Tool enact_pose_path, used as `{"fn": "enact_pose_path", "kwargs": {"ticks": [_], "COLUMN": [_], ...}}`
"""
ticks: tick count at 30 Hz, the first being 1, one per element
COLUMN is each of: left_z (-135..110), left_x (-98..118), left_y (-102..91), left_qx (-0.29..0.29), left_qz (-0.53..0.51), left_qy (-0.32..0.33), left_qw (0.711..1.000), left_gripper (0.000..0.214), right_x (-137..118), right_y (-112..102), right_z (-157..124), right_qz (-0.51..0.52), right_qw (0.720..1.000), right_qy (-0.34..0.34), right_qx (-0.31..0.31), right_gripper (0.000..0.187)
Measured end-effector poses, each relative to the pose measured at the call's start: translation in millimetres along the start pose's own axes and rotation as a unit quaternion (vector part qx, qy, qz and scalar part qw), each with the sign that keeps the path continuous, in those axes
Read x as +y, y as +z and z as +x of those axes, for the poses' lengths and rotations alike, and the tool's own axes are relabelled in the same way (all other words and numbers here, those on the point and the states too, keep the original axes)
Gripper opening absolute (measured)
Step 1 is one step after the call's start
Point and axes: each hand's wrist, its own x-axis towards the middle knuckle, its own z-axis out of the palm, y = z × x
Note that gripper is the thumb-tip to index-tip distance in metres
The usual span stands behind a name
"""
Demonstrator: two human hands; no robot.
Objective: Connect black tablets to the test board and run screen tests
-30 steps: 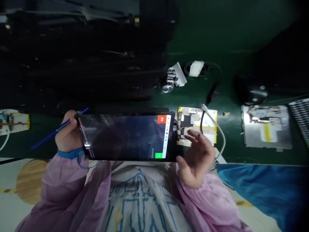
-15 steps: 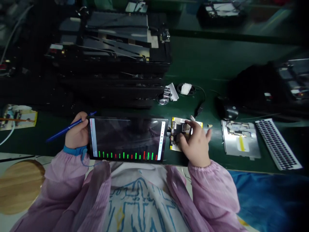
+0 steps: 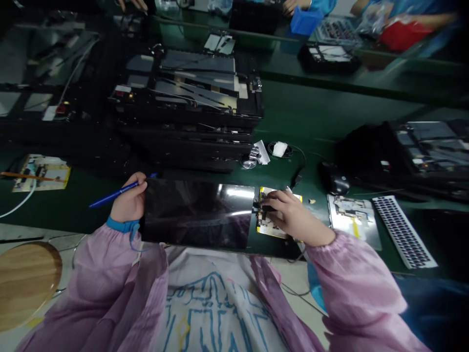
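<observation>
My left hand is closed, with a blue pen held across its fingers. The same hand grips the left edge of a tablet-sized display panel, whose screen is dark with bright reflections. At the panel's right edge, a short connector joins it to a circuit board with yellow-edged tape. My right hand lies over this board, fingers bent at the connectors on its left side. What its fingertips press or pinch is hidden. A blue wrist strap circles my left wrist.
Tall stacks of black device parts stand behind the panel. Beyond the board are a coiled cable and a black mouse. To the right lie a metal plate and a white keyboard. Co-workers' hands show across the bench.
The screen has gone from lit, with green and red bars, to dark. My right hand has shifted left over the board, fingers now at its connector side. The camera view has tilted up.
</observation>
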Motion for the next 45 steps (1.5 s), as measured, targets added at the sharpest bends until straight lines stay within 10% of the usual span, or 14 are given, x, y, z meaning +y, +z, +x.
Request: {"fn": "enact_pose_path", "kwargs": {"ticks": [9,23,38,45], "left_z": [-1.9,-2.0,-10.8,-35.8], "left_x": [2.7,4.2,-1.7,4.8], "left_y": [2.2,4.2,0.2,4.2], "left_qx": [0.017,0.025,0.015,0.049], "left_qz": [-0.007,-0.008,0.006,0.082], "left_qy": [-0.016,-0.034,0.023,0.154], "left_qw": [1.0,0.999,1.0,0.983], "left_gripper": [0.025,0.026,0.029,0.032], "right_x": [18.6,-46.9,-59.0,-85.5], "right_y": [-19.2,47.9,48.8,22.1], "right_z": [37.3,-17.3,-11.1,-9.0], "right_qz": [0.024,0.004,-0.067,0.136], "right_qw": [0.988,0.943,0.944,0.943], "right_qy": [-0.045,0.212,0.252,0.17], "right_qx": [-0.145,0.257,0.201,0.252], "right_gripper": [0.015,0.017,0.022,0.029]}}
